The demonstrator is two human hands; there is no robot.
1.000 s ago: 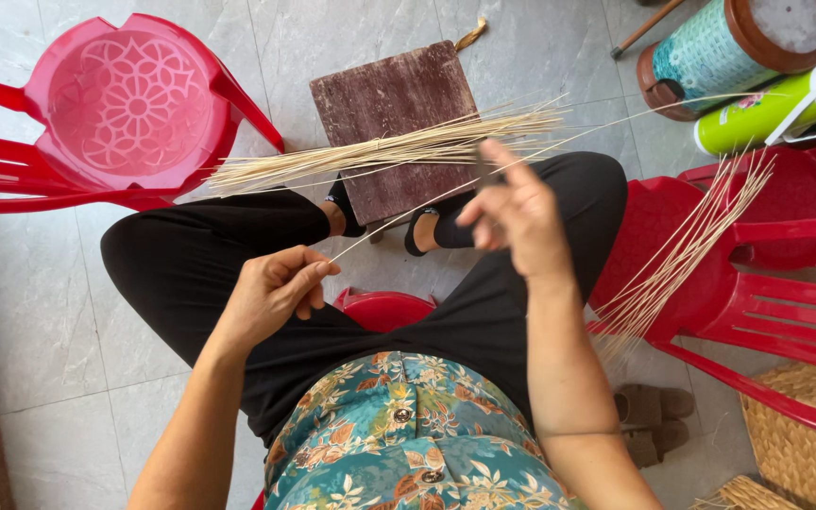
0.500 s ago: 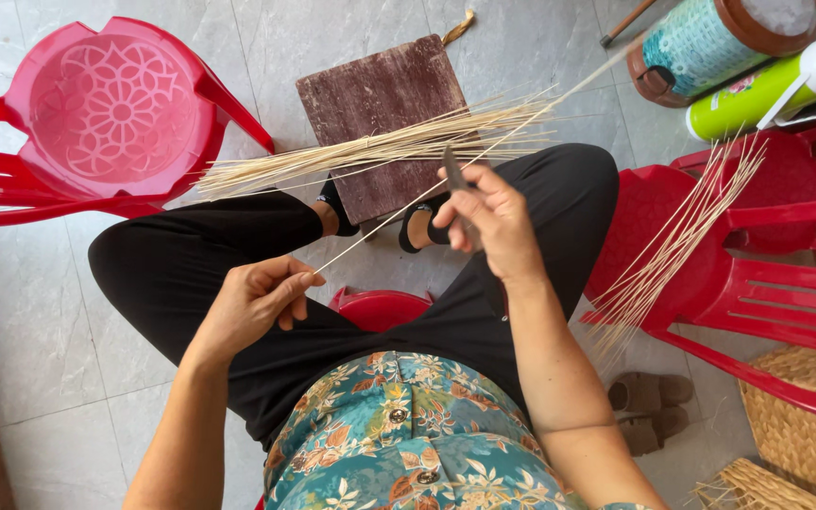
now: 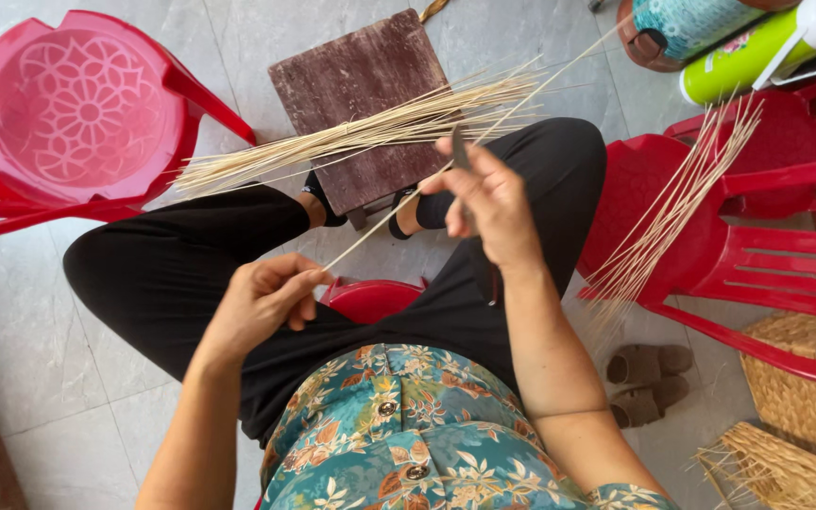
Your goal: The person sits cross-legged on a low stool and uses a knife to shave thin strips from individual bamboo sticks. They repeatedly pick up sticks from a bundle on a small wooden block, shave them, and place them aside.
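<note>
Two hands: both on one thin strip point(image 3: 446, 175)
Left hand point(image 3: 259, 302): fingers pinched together on strip's near end
Right hand point(image 3: 488, 203): clamped on strip and dark blade point(image 3: 460, 151); strip bundle point(image 3: 370, 132) just beyond

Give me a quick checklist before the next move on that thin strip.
1. Left hand pinches the near end of the strip: ok.
2. Right hand holds a dark blade against the strip: ok.
3. Strip runs straight between the hands: ok.
4. Blade edge clear of the right hand's fingers: cannot tell.
5. Bundle of strips rests across the wooden stool and knees: ok.
6. Loose strips lie on the red chair, apart from the hands: ok.
</note>
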